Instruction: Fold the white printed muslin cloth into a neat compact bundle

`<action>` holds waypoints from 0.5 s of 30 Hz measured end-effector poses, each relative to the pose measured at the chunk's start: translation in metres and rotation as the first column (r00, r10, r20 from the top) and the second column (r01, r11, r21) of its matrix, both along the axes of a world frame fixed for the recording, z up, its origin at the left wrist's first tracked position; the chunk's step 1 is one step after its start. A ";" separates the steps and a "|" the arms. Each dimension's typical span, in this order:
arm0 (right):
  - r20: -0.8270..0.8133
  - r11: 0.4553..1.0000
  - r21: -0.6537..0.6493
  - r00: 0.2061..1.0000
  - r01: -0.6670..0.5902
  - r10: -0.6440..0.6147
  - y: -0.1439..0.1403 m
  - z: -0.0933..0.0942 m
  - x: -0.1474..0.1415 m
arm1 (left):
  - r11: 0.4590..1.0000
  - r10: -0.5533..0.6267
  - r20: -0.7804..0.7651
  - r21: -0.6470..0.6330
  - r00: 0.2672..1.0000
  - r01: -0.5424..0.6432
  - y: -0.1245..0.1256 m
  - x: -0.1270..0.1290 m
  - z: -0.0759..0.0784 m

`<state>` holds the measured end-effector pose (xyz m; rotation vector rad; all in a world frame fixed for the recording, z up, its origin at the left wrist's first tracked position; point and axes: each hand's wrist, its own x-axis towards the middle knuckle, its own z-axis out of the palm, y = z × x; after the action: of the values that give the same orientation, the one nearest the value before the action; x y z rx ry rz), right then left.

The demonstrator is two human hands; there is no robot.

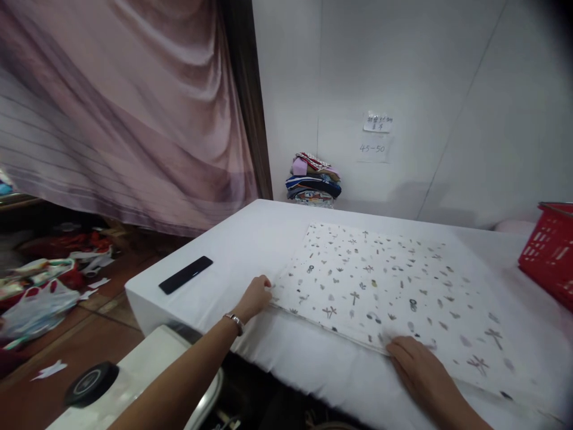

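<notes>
Left fingers (265,280) pinch patterned cloth (358,280); right fingers (400,344) touch it, grip unclear (phone (185,275) and red basket (550,251) flanking).

i am facing a pale panelled wall (403,65); on my left a pinkish curtain (152,101) is hanging above a reddish-brown floor (85,340).

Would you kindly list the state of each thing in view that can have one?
Patterned cloth: spread flat on the white tabletop
Left hand: curled at the cloth's near-left corner
Right hand: on its near edge, slightly blurred
Dark phone-like slab: lying flat
Fabrics by the wall: stacked
Pink curtain: hanging in folds
Red basket: standing, contents unclear
</notes>
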<state>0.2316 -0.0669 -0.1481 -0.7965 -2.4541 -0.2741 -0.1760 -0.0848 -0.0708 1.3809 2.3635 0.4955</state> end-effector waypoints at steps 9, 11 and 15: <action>0.049 0.990 -0.124 0.997 0.069 -0.064 -0.004 0.010 -0.013 | 0.997 -0.072 -0.196 0.022 0.978 0.078 0.002 -0.002 -0.015; 0.050 0.987 -0.135 0.995 0.090 -0.084 -0.004 0.012 -0.017 | 0.991 -0.123 -0.230 0.016 0.965 0.130 0.002 -0.003 -0.018; 0.053 0.977 -0.159 0.989 0.145 -0.138 -0.005 0.013 -0.022 | 0.990 -0.137 -0.238 0.004 0.962 0.142 0.000 -0.008 -0.031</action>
<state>0.2094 -0.0722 -0.1349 -1.0477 -2.4860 -0.1445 -0.1842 -0.0844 -0.1020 1.6864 2.4241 0.3320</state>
